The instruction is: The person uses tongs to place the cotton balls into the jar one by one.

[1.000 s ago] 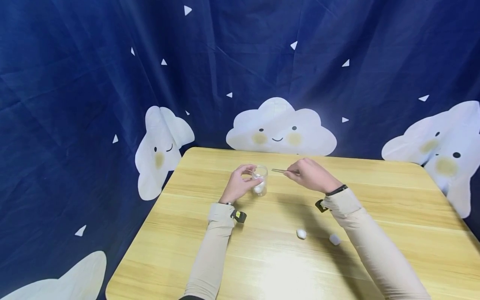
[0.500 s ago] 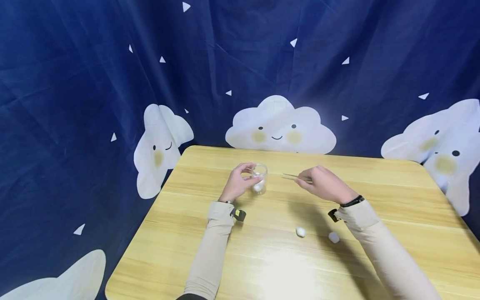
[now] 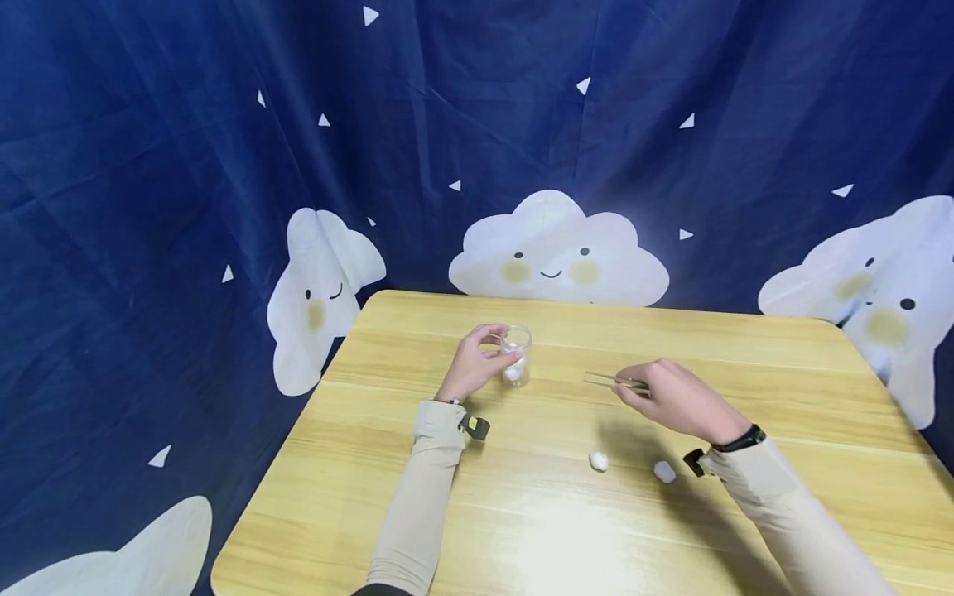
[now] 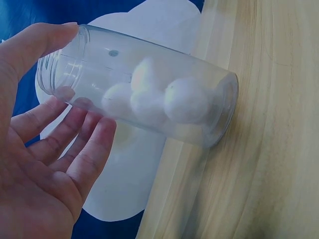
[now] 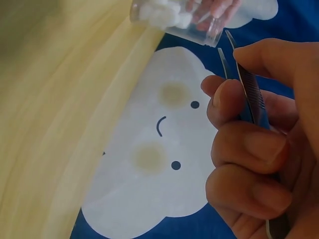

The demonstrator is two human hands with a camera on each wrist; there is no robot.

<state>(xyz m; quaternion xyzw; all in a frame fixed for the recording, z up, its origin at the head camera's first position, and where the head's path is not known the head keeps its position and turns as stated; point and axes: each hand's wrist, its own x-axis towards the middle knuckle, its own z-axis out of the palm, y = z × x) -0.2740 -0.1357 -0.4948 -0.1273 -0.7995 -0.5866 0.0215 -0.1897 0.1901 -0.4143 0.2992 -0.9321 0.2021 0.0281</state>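
Note:
A clear plastic jar stands upright on the wooden table, held near its mouth by my left hand. Thumb and fingers wrap the jar from either side, and its mouth has no lid on. Several white cotton balls lie inside, toward the bottom. To the right, my right hand pinches metal tweezers over the table. Their tips point left toward the jar, spread apart with nothing between them. Two loose cotton balls rest on the table nearer the front, one on the left and one on the right.
The wooden table has a rounded far edge close to a dark blue curtain printed with white clouds. Bright glare shows on the tabletop near the front. Each forearm wears a small black camera at the wrist.
My right hand, with the tweezers, has moved right and toward the front, away from the jar. My left hand and the jar have stayed in place.

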